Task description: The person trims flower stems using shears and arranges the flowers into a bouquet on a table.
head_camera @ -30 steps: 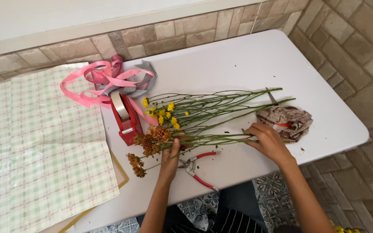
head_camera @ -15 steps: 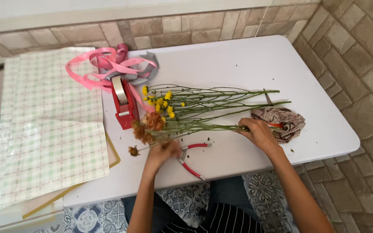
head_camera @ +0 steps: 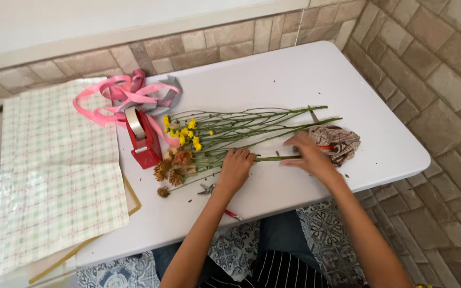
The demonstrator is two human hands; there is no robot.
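A bunch of cut flowers (head_camera: 225,133) lies across the white table (head_camera: 273,80), yellow and brown-orange heads to the left, long green stems running right. My left hand (head_camera: 236,169) presses down on the stems just right of the flower heads. My right hand (head_camera: 308,154) is blurred, fingers spread, resting over the stem ends. Red-handled shears (head_camera: 217,198) lie under my left forearm, mostly hidden. A crumpled patterned cloth (head_camera: 340,141) sits beside my right hand.
A red tape dispenser (head_camera: 141,140) stands left of the flower heads, with pink and grey ribbons (head_camera: 126,96) behind it. Checked green wrapping paper (head_camera: 54,170) covers the table's left part. A brick wall runs along the back and right.
The view has shifted left. My left hand has moved from the flower heads onto the stems. My right hand has slid along the stem ends and is in motion.
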